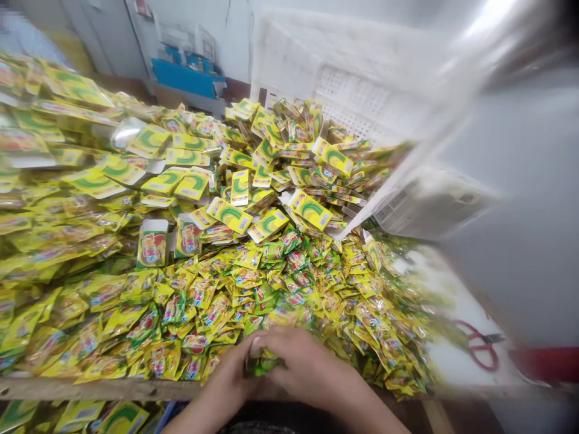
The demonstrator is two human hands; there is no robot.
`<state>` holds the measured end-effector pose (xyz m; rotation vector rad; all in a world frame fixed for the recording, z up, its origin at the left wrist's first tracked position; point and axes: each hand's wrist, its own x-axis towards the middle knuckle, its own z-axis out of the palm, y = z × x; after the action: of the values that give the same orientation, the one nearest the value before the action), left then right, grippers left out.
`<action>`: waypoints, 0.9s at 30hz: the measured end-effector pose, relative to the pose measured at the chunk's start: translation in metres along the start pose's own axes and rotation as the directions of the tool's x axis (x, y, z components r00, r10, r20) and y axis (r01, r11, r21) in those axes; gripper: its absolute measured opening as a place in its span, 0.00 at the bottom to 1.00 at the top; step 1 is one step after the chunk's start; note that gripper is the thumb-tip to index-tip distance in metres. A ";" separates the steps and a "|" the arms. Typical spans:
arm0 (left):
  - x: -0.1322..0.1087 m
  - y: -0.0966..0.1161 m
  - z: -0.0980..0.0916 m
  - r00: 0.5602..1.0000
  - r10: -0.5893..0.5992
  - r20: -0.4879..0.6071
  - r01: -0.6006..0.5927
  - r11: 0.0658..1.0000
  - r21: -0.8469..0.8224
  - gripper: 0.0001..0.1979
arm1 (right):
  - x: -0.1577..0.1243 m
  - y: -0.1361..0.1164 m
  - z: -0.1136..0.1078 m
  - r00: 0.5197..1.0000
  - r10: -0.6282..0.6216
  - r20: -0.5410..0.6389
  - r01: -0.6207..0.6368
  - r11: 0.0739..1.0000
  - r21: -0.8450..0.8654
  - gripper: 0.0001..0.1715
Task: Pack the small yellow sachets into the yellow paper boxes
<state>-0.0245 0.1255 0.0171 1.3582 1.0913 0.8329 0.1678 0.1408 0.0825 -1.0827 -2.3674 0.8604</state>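
Observation:
My left hand [237, 364] and my right hand [301, 361] meet at the table's front edge, fingers curled toward each other and blurred. Between them shows a small green and yellow packet [265, 365]; fingers hide most of it, and I cannot tell if a box is there too. Just beyond my fingertips spreads a heap of shiny yellow and green packets [217, 310]. Behind this heap lie many small yellow and green cartons [230, 215], several with open flaps. Two cartons stand upright, one a green-faced carton [152, 243] with a red picture.
A white plastic crate [362, 102] lies tipped at the back right, cartons spilling from its mouth. Red-handled scissors [482, 349] rest on the white surface at right. Below the table's wooden edge [104, 389] are more cartons [122, 419]. Blue bin [185, 78] stands behind.

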 end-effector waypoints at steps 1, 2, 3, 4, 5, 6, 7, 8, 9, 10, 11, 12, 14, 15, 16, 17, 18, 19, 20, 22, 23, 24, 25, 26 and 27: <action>0.000 -0.007 0.003 1.000 -0.009 -0.001 0.009 0.999 -0.031 0.22 | 0.000 0.000 0.003 0.999 0.041 -0.031 -0.041 0.999 0.024 0.19; 0.000 -0.012 0.005 1.000 -0.022 0.003 0.022 0.998 -0.060 0.16 | 0.000 0.001 0.006 0.994 0.083 -0.073 -0.080 0.996 0.048 0.18; 0.000 -0.016 0.005 0.999 -0.032 0.010 0.033 0.996 -0.080 0.12 | 0.001 0.003 0.010 0.987 0.109 -0.119 -0.102 0.993 0.062 0.15; 0.001 -0.018 0.005 0.999 -0.036 0.024 0.038 0.995 -0.091 0.12 | 0.001 0.006 0.015 0.980 0.109 -0.165 -0.101 0.993 0.055 0.10; 0.001 -0.019 0.004 0.999 -0.031 0.033 0.034 0.995 -0.096 0.12 | 0.002 0.008 0.020 0.976 0.082 -0.202 -0.078 0.997 0.026 0.06; 0.001 -0.019 0.002 0.999 -0.020 0.030 0.023 0.995 -0.098 0.13 | 0.003 0.010 0.024 0.974 0.039 -0.225 -0.044 0.999 -0.016 0.06; 0.001 -0.019 0.001 1.000 -0.009 0.019 0.011 0.995 -0.099 0.15 | 0.004 0.011 0.028 0.973 -0.002 -0.231 -0.012 0.998 -0.060 0.07; 0.001 -0.018 0.000 1.000 -0.002 0.005 0.003 0.995 -0.099 0.15 | 0.005 0.011 0.031 0.973 -0.034 -0.229 0.011 0.995 -0.099 0.07; 0.001 -0.019 0.000 1.000 -0.002 -0.011 0.001 0.996 -0.094 0.15 | 0.005 0.011 0.033 0.973 -0.057 -0.221 0.029 0.991 -0.128 0.06; 0.001 -0.020 0.000 1.000 -0.005 -0.024 0.003 0.997 -0.082 0.14 | 0.004 0.010 0.034 0.974 -0.075 -0.214 0.045 0.989 -0.140 0.05; 0.000 -0.020 -0.001 0.999 -0.008 -0.032 0.005 0.998 -0.066 0.12 | 0.003 0.010 0.034 0.975 -0.087 -0.204 0.061 0.990 -0.129 0.04; 0.000 -0.021 -0.001 0.999 -0.009 -0.033 0.007 0.999 -0.053 0.11 | 0.001 0.010 0.034 0.976 -0.089 -0.199 0.072 0.993 -0.093 0.04; -0.003 -0.022 -0.003 0.999 -0.005 -0.033 0.003 0.999 -0.052 0.11 | -0.004 0.011 0.035 0.967 -0.035 -0.251 0.051 0.997 0.059 0.07; -0.005 -0.021 -0.005 0.999 -0.005 -0.041 0.002 0.998 -0.071 0.13 | -0.006 0.014 0.038 0.953 0.047 -0.300 0.009 0.983 0.182 0.08; -0.008 -0.020 -0.007 0.999 -0.014 -0.053 0.008 0.994 -0.104 0.16 | -0.008 0.016 0.043 0.926 0.168 -0.338 -0.048 0.941 0.334 0.08; -0.012 -0.018 -0.009 0.997 -0.037 -0.066 0.026 0.988 -0.154 0.19 | -0.010 0.019 0.049 0.888 0.308 -0.342 -0.106 0.860 0.498 0.05; -0.015 -0.016 -0.012 0.995 -0.073 -0.067 0.057 0.976 -0.210 0.21 | -0.011 0.022 0.056 0.848 0.437 -0.302 -0.153 0.745 0.649 0.03; -0.018 -0.014 -0.014 0.992 -0.114 -0.058 0.095 0.961 -0.261 0.22 | -0.011 0.025 0.063 0.819 0.528 -0.225 -0.185 0.614 0.767 0.07; -0.021 -0.012 -0.016 0.987 -0.152 -0.044 0.132 0.945 -0.298 0.22 | -0.011 0.027 0.070 0.804 0.578 -0.143 -0.201 0.490 0.848 0.11; -0.024 -0.011 -0.021 0.983 -0.184 -0.010 0.173 0.939 -0.296 0.21 | -0.008 0.028 0.079 0.800 0.597 -0.059 -0.180 0.332 0.926 0.16; -0.023 -0.011 -0.023 0.984 -0.179 0.006 0.175 0.951 -0.256 0.20 | -0.006 0.028 0.081 0.806 0.590 -0.055 -0.159 0.304 0.939 0.18; -0.022 -0.012 -0.025 0.985 -0.170 0.012 0.169 0.964 -0.206 0.20 | -0.005 0.026 0.080 0.812 0.581 -0.056 -0.143 0.292 0.946 0.19; -0.021 -0.013 -0.027 0.986 -0.164 0.003 0.163 0.974 -0.158 0.19 | -0.005 0.025 0.079 0.818 0.572 -0.058 -0.133 0.286 0.949 0.19; -0.019 -0.014 -0.029 0.986 -0.166 -0.010 0.164 0.980 -0.117 0.19 | -0.005 0.023 0.077 0.826 0.561 -0.055 -0.131 0.286 0.949 0.19; -0.018 -0.015 -0.031 0.985 -0.172 -0.024 0.170 0.981 -0.090 0.19 | -0.005 0.022 0.075 0.835 0.548 -0.044 -0.136 0.283 0.949 0.19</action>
<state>-0.0616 0.1181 0.0073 1.1639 1.1654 0.7689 0.1396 0.1203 0.0122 -1.0673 -0.9027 1.6821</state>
